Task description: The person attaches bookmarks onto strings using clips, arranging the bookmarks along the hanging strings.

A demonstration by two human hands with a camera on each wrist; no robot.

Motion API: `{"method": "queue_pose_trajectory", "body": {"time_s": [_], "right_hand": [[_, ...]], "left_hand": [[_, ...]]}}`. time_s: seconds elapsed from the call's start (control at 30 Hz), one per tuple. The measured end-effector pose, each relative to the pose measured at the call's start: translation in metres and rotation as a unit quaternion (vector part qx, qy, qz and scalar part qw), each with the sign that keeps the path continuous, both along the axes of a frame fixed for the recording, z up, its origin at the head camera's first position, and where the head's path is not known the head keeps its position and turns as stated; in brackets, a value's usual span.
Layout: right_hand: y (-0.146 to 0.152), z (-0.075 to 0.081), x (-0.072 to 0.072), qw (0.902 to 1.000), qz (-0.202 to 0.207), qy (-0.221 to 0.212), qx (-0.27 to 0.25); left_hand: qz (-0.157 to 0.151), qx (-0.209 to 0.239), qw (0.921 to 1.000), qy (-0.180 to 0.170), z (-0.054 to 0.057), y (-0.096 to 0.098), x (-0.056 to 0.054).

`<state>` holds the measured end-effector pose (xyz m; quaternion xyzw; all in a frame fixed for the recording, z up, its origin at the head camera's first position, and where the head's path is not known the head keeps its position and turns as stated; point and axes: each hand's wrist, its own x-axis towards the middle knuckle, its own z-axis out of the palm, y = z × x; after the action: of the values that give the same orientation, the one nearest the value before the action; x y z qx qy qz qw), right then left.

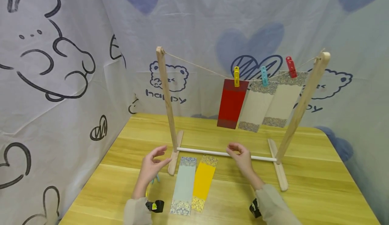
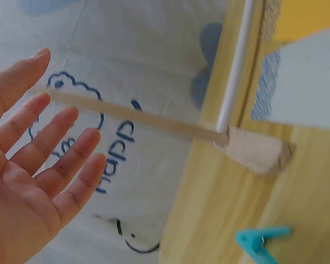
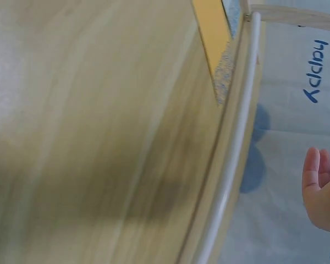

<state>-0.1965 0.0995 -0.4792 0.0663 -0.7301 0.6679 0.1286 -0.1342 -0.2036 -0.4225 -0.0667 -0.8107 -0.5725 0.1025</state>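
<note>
My left hand (image 1: 152, 167) is raised at the left post of a small wooden drying rack, its fingers parted and holding nothing. Below it lies a teal clothespin (image 2: 254, 241), mostly covered by that hand in the head view. My right hand (image 1: 241, 158) hovers by the white crossbar (image 1: 206, 151), fingers gently bent, with nothing in its grasp. Between the hands, a pale blue card (image 1: 184, 181) with patterned ends lies beside a yellow card (image 1: 204, 180) on the table. A red card (image 1: 232, 103) and two cream cards (image 1: 256, 105) hang from the rack's string.
Yellow (image 1: 236, 77), light blue (image 1: 264, 76) and red clothespins (image 1: 291, 67) sit on the string. The rack's left post (image 1: 167, 100) and right post (image 1: 299, 113) stand on wooden feet. A printed white curtain (image 1: 194, 32) closes off the wooden table (image 1: 319, 184) behind.
</note>
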Motion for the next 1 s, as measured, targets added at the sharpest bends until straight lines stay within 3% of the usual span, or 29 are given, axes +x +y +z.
{"method": "queue_pose_trajectory", "body": {"time_s": [0.23,0.37,0.53,0.77,1.0], "right_hand": [[-0.006,0.008,0.011,0.9987,0.005,-0.032,0.038],[-0.007,0.003,0.013,0.9967,0.022,-0.056,0.054],[-0.004,-0.008,0.012,0.9898,0.092,-0.073,0.08],[-0.001,-0.035,0.0,0.9814,0.146,-0.07,0.102],[-0.001,-0.053,-0.006,0.9726,0.178,-0.067,0.134]], "left_hand": [[0.009,-0.033,0.9994,0.003,-0.012,-0.016,0.006],[0.018,-0.04,0.999,-0.008,-0.032,-0.029,0.005],[0.033,-0.052,0.9975,-0.035,-0.056,-0.045,0.004],[0.038,-0.062,0.9948,-0.072,-0.067,-0.058,0.011],[0.007,-0.079,0.9896,-0.12,-0.075,-0.072,0.02]]}}
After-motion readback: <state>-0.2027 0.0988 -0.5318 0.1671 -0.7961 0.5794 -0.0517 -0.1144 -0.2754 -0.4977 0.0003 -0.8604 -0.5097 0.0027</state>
